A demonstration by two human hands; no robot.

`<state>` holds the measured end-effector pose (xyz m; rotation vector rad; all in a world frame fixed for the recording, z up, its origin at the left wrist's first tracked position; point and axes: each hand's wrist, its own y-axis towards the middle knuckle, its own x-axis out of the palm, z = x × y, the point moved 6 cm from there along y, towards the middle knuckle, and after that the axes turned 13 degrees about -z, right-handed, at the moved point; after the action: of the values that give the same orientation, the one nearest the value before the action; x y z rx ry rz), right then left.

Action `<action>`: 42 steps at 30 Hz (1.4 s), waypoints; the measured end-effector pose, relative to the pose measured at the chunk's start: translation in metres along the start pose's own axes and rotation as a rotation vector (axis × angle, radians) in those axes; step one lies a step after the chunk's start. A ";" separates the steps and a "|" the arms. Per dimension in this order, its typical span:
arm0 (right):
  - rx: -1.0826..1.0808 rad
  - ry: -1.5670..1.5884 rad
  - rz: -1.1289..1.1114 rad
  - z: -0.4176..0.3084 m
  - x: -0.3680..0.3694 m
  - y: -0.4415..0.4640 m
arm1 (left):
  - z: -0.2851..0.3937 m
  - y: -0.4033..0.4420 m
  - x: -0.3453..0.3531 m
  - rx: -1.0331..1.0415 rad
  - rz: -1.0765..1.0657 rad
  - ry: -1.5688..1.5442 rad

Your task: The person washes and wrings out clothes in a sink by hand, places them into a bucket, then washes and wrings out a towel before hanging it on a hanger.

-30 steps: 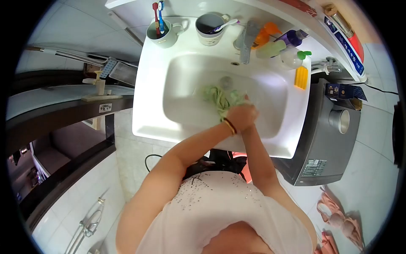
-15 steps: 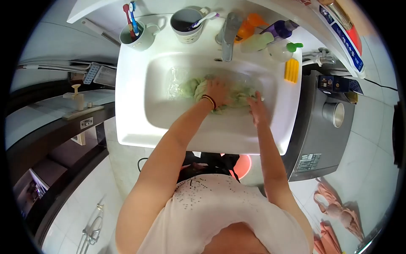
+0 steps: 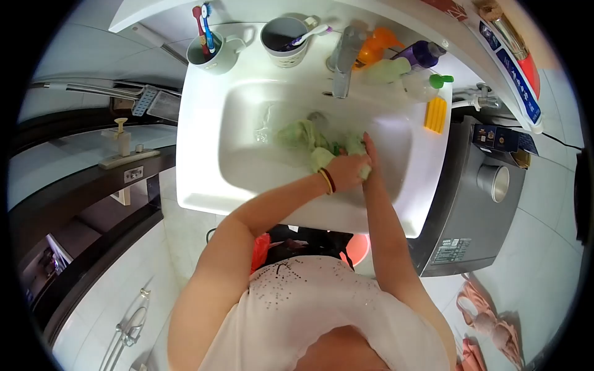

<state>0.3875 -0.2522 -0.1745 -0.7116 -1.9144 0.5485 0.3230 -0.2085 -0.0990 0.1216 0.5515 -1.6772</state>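
Observation:
A wet, pale green cloth (image 3: 301,133) lies bunched in the water of the white sink (image 3: 213,193), with part of it raised toward my hands. My left hand (image 3: 346,170), with bands on its wrist, is closed round a gathered part of the cloth. Right beside it, my right hand (image 3: 370,157) holds the cloth from the other side, its fingers pointing toward the tap and partly hidden. Darker green bits show among the folds between the two hands.
Behind the basin stand a toothbrush mug (image 3: 213,57), a grey cup (image 3: 284,46), the tap (image 3: 344,65) and several bottles, including an orange one (image 3: 371,49). A yellow soap dish (image 3: 435,115) sits on the right rim. A grey appliance (image 3: 461,210) stands to the right.
My left hand has moved from pressing the cloth mid-basin to the right and nearer me, closing on it. Both hands are now together, and part of the cloth has been gathered up.

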 end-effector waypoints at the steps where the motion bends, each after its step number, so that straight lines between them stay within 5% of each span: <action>1: 0.027 -0.030 0.022 0.006 -0.005 0.003 | 0.004 -0.003 -0.002 -0.060 0.012 -0.031; 3: 0.023 0.011 0.018 0.022 -0.010 0.010 | 0.002 -0.003 -0.010 -0.055 0.024 -0.017; 5: -0.043 0.157 -0.029 0.047 -0.007 0.017 | -0.045 0.001 -0.027 -0.370 0.188 -0.023; 8: -0.106 0.307 -0.083 0.055 0.005 0.014 | -0.080 -0.017 -0.035 -0.234 0.184 0.030; 10: -0.014 0.170 0.047 0.043 0.036 -0.002 | -0.104 -0.027 -0.048 -0.135 0.323 0.207; 12: -0.050 0.041 -0.045 0.021 0.048 -0.005 | -0.100 -0.053 -0.078 -0.287 0.303 0.273; 13: -0.095 -0.103 -0.137 0.006 0.055 -0.004 | -0.094 -0.071 -0.103 -0.539 0.155 0.174; 14: -0.103 -0.100 -0.143 -0.003 0.059 -0.003 | -0.133 -0.084 -0.106 -0.532 0.150 0.195; 16: -0.158 -0.627 -0.056 -0.019 0.064 -0.002 | -0.132 -0.102 -0.118 -0.524 0.143 0.227; 17: -0.166 -0.624 -0.062 -0.010 0.058 0.010 | -0.144 -0.121 -0.110 -0.525 0.372 -0.643; 18: -0.236 -1.080 -0.172 0.006 0.059 0.030 | -0.137 -0.133 -0.098 -0.445 0.576 -1.520; 19: -0.301 -1.531 -0.281 0.026 0.066 0.040 | -0.136 -0.136 -0.098 -0.448 0.583 -1.514; 22: -0.512 -1.638 -0.542 0.079 0.125 0.020 | -0.114 -0.127 -0.098 -0.040 0.542 -1.737; 24: -0.221 -1.177 -0.602 0.101 0.133 0.023 | -0.096 -0.131 -0.115 0.044 0.533 -1.705; 27: -0.061 -1.396 -0.420 0.079 0.136 0.011 | -0.078 -0.144 -0.140 0.206 0.484 -1.677; 31: -0.329 -1.649 -0.146 0.007 0.160 -0.031 | -0.068 -0.180 -0.166 0.045 0.538 -1.399; 33: -0.621 -1.534 -0.113 -0.030 0.192 -0.060 | -0.070 -0.190 -0.163 -0.342 0.427 -0.983; 35: -0.556 -1.499 -0.151 -0.045 0.221 -0.074 | -0.061 -0.189 -0.161 -0.396 0.307 -0.696; 37: -0.491 -1.455 -0.192 -0.046 0.235 -0.081 | -0.010 -0.184 -0.166 0.011 0.499 0.223; 42: -0.418 -1.433 -0.285 -0.039 0.248 -0.093 | 0.045 -0.163 -0.156 0.106 0.405 0.119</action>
<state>0.3143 -0.1474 0.0607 -0.2032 -3.4664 0.5050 0.2075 -0.0732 0.0471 0.3873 0.4887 -1.3084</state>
